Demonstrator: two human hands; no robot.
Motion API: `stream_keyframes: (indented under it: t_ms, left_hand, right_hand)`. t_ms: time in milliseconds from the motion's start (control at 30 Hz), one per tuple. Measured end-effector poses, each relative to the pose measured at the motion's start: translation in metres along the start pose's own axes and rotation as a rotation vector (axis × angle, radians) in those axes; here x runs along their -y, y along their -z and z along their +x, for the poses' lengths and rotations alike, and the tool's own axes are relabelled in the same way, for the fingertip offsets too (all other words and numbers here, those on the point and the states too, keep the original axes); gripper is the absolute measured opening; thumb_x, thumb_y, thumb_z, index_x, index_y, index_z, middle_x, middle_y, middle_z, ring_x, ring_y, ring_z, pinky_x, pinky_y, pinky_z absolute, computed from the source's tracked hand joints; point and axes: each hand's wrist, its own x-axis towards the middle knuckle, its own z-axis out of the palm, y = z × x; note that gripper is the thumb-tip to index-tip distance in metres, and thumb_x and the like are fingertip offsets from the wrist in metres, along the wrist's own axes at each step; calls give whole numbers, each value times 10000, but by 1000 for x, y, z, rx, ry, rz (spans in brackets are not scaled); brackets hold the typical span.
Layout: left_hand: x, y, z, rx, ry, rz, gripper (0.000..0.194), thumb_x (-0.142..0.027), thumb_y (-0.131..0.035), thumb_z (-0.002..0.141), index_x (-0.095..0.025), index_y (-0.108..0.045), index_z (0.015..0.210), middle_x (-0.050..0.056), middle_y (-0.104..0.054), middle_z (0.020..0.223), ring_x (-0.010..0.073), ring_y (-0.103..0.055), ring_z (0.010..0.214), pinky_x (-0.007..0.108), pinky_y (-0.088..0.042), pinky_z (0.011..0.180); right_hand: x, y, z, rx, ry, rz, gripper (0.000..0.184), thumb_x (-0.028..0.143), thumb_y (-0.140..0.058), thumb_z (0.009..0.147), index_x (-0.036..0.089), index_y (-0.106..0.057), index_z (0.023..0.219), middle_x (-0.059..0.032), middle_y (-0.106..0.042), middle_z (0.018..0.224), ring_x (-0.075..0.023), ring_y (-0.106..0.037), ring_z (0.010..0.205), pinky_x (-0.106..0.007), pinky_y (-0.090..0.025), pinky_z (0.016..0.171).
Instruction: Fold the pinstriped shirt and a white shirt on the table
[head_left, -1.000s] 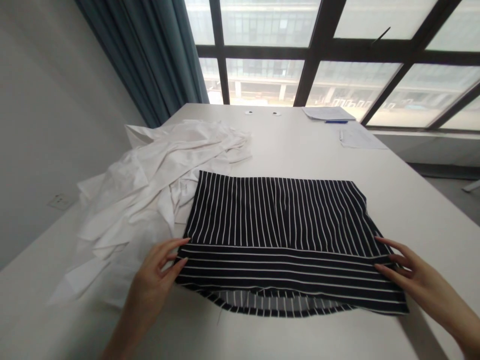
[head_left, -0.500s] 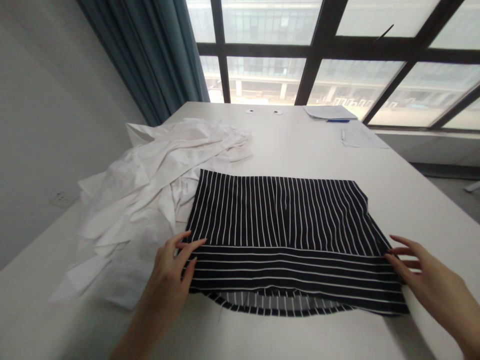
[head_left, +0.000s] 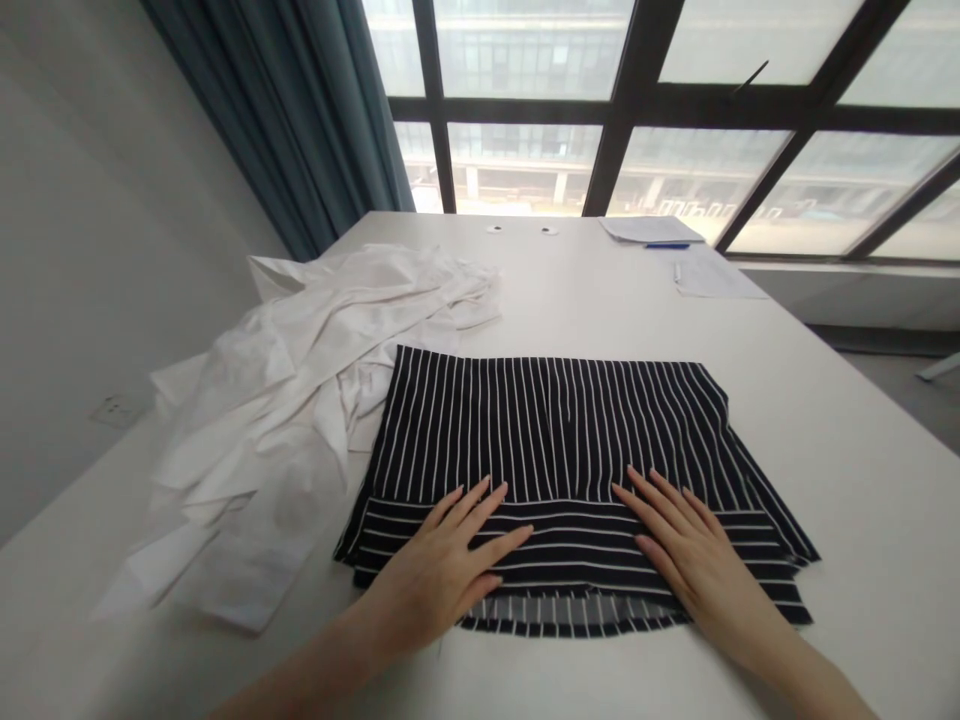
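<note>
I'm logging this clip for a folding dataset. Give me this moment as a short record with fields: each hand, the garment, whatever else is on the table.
left hand: flat, fingers spread, on the striped garment
right hand: flat, fingers spread, on the same garment
garment: black with white stripes, spread on the white table, near edge folded over
beside it: pile of white cloth, partly under its left edge
far end: papers and a blue pen

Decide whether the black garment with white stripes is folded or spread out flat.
Folded. On the black white-striped garment, a near band with crosswise stripes lies over lengthwise stripes, and another layer peeks out beneath. Both hands, left and right, press it flat.
</note>
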Motion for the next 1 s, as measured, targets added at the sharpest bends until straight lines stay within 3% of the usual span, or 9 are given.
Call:
stream_keyframes:
  t_ms: [100, 200, 400, 567, 700, 833, 1000]
  left_hand:
    - [1, 0, -4, 6, 12, 25, 671, -272, -602, 953, -395, -297, 1537, 78, -288, 1626, 329, -288, 1484, 561, -368, 1128]
    - [0, 3, -5, 11, 35, 45, 668, -311, -569, 974, -382, -249, 1557, 83, -263, 1636, 319, -287, 1486, 558, -347, 1137]
    - [23, 12, -15, 11, 126, 66, 732, -575, -503, 958, -337, -195, 1579, 81, -274, 1633, 328, -283, 1484, 563, -295, 1155]
    - [57, 14, -29, 7, 203, 97, 603, -537, -419, 1006, -381, -240, 1561, 50, -305, 1624, 304, -299, 1479, 536, -273, 1162]
    - [67, 8, -34, -6, 177, 119, 633, -533, -470, 988, -379, -247, 1560, 64, -281, 1632, 320, -267, 1490, 547, -270, 1157]
    - [56, 3, -36, -30, 174, 134, 698, -553, -514, 960, -364, -228, 1568, 77, -251, 1641, 330, -253, 1492, 556, -257, 1161]
    - [12, -2, -34, -34, 189, 125, 778, -564, -558, 931, -329, -200, 1581, 100, -209, 1652, 353, -265, 1480, 569, -272, 1152]
  right_hand:
    - [-17, 1, -10, -33, -32, -79, 551, 480, -377, 1003, 368, -342, 1542, -10, -375, 1595, -280, -326, 1467, -573, -312, 1153]
    - [-38, -1, -18, -110, -113, -129, 549, 510, -330, 1000, 326, -408, 1512, -33, -418, 1573, -283, -368, 1445, -552, -330, 1142]
    - [-84, -3, -24, -368, -483, -82, 778, 648, -312, 920, 71, -510, 1402, -255, -518, 1432, -419, -488, 1321, -592, -422, 1046]
    - [-108, 16, -13, -316, -619, 108, 830, 675, -475, 792, 111, -490, 1401, -227, -664, 1225, -417, -660, 1019, -579, -524, 876]
    - [-117, 26, -2, -236, -757, 247, 878, 687, -545, 707, 146, -496, 1396, -177, -724, 1011, -399, -691, 906, -546, -546, 784]
    - [-118, 38, 2, -222, -776, 274, 679, 685, -575, 672, 214, -643, 1156, -146, -741, 931, -416, -691, 936, -543, -533, 793]
    - [-126, 60, -8, -249, -787, 240, 440, 665, -548, 705, 285, -641, 906, -152, -753, 899, -438, -695, 874, -559, -525, 751]
